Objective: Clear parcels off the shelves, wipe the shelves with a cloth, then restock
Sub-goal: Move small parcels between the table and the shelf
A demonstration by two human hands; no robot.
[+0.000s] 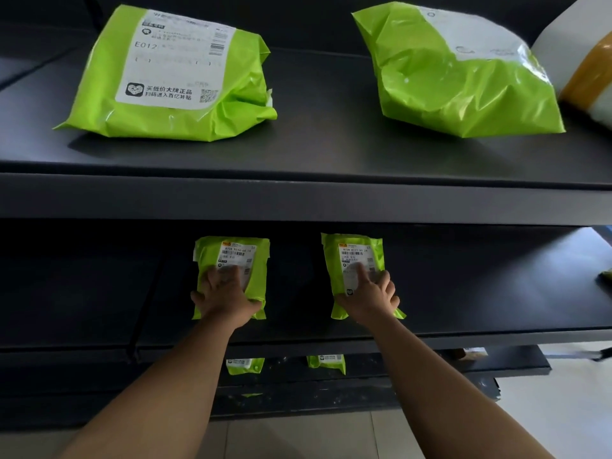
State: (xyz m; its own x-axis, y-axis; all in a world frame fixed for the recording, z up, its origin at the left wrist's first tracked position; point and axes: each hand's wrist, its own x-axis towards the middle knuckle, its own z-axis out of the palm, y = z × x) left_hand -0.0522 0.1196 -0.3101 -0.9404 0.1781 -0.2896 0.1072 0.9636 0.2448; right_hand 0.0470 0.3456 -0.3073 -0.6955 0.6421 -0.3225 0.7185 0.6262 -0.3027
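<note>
Two small green parcels with white labels lie on the middle shelf [463,313]. My left hand [225,293] rests on top of the left small parcel [256,260], fingers spread over its near half. My right hand [369,293] rests the same way on the right small parcel [331,260], fingers reaching onto its label. Both parcels sit flat on the shelf. On the top shelf [314,144] lie a large green parcel [99,94] marked E012 at the left and a second large green parcel [463,94] at the right.
A white parcel with yellow tape [589,67] sits at the top shelf's far right. Two more small green parcels [245,365] [328,362] show on the shelf below. A green item [606,276] pokes in at the middle shelf's right edge. Pale floor tiles [298,438] lie beneath.
</note>
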